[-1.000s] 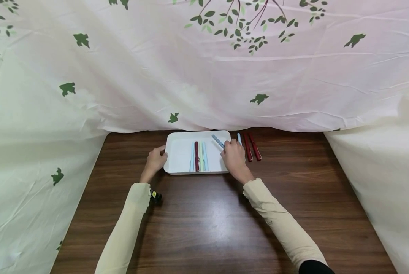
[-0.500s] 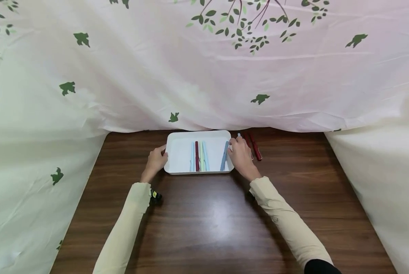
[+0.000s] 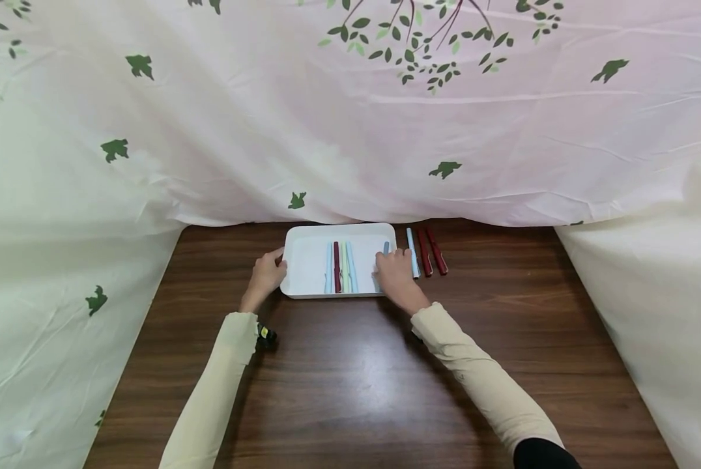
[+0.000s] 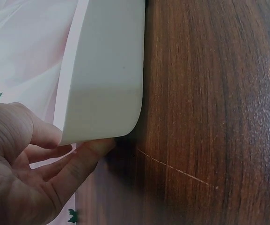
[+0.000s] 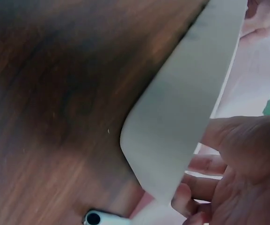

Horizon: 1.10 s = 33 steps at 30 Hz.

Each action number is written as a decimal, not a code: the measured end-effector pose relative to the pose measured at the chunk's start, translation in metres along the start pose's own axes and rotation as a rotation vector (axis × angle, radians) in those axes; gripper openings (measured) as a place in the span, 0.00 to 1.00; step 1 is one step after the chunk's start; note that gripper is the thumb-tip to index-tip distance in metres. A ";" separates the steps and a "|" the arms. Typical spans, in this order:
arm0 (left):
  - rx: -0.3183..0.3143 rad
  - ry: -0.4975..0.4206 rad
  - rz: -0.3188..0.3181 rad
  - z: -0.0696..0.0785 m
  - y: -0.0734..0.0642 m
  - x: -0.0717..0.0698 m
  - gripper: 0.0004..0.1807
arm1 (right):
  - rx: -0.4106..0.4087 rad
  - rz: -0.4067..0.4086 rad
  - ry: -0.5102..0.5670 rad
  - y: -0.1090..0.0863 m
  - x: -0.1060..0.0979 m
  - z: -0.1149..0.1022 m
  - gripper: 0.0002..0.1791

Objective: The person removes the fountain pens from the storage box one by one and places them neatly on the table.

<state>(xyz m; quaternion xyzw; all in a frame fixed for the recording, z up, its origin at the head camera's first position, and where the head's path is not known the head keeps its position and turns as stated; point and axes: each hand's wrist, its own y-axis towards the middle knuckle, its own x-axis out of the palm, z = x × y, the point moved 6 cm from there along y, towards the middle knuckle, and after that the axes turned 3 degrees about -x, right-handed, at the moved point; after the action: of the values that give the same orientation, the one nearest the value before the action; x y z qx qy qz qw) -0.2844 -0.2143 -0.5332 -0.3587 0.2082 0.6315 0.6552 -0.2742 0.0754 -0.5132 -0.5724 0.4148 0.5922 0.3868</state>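
My left hand [image 3: 266, 273] grips the left end of a white tray [image 3: 300, 260], and in the left wrist view the thumb is at the rim with fingers below. Inside the tray lie several slim capped pens side by side: light blue [image 3: 329, 268], dark red [image 3: 337, 267], pale green [image 3: 344, 267] and another light blue [image 3: 352, 268]. Toward the tray's right end, my right hand [image 3: 396, 272] pinches a greyish-blue pen [image 3: 386, 247], mostly covered by the hand. In the right wrist view the fingers reach over the tray wall [image 5: 172, 108]; the pen is hidden there.
Right of the tray, on the brown wooden table [image 3: 339, 391], lie a light blue pen [image 3: 412, 254] and two dark red pens [image 3: 425, 254]. A pale printed cloth [image 3: 350, 130] hangs behind the table and along both sides.
My right hand laid the greyish-blue pen down in the tray's right end, moved off rightward, then came back left over that pen. My left hand stays on the tray.
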 end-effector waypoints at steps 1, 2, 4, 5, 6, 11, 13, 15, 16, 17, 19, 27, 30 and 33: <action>0.000 -0.001 0.002 0.000 0.000 0.000 0.28 | 0.013 -0.041 0.003 -0.002 -0.004 -0.004 0.10; 0.002 0.000 0.005 0.001 0.000 0.001 0.28 | 0.019 -0.047 -0.004 -0.003 -0.003 -0.006 0.08; 0.004 0.000 0.005 0.001 -0.001 0.001 0.28 | 0.032 -0.057 -0.010 -0.002 0.000 -0.008 0.03; 0.004 0.004 0.010 0.002 -0.002 0.000 0.28 | 0.039 -0.056 -0.013 -0.002 0.002 -0.008 0.02; 0.005 0.007 0.011 0.002 -0.002 0.000 0.28 | 0.048 -0.049 -0.012 -0.003 0.003 -0.009 0.03; 0.005 0.002 0.009 0.001 -0.002 0.000 0.27 | 0.073 0.050 0.030 -0.006 0.007 -0.011 0.06; 0.003 -0.003 0.002 0.000 -0.002 0.001 0.27 | 0.074 0.092 0.051 -0.007 0.008 -0.011 0.05; 0.001 -0.008 -0.002 0.000 -0.002 0.001 0.27 | 0.069 0.138 0.073 -0.008 0.006 -0.010 0.06; 0.002 -0.009 -0.002 0.000 -0.002 0.001 0.27 | 0.065 0.163 0.088 -0.008 0.005 -0.010 0.07; 0.003 -0.011 -0.001 0.000 -0.001 0.001 0.27 | 0.062 0.193 0.106 -0.008 0.003 -0.010 0.08; 0.007 -0.006 0.008 0.000 -0.001 0.000 0.27 | 0.058 0.256 0.156 -0.008 -0.003 -0.007 0.11; 0.009 0.006 0.010 -0.001 -0.002 0.000 0.28 | 0.082 0.326 0.302 -0.010 -0.016 0.006 0.15; 0.007 0.009 0.017 0.000 -0.003 0.000 0.27 | 0.095 0.329 0.323 -0.011 -0.019 0.012 0.16; 0.004 0.010 0.024 0.001 -0.003 0.000 0.27 | 0.106 0.342 0.348 -0.013 -0.024 0.017 0.18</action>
<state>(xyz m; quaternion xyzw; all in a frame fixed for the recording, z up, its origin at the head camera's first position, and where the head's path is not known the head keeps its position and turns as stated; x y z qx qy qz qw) -0.2815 -0.2137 -0.5315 -0.3581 0.2171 0.6372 0.6470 -0.2672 0.0960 -0.4897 -0.5661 0.5966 0.5189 0.2330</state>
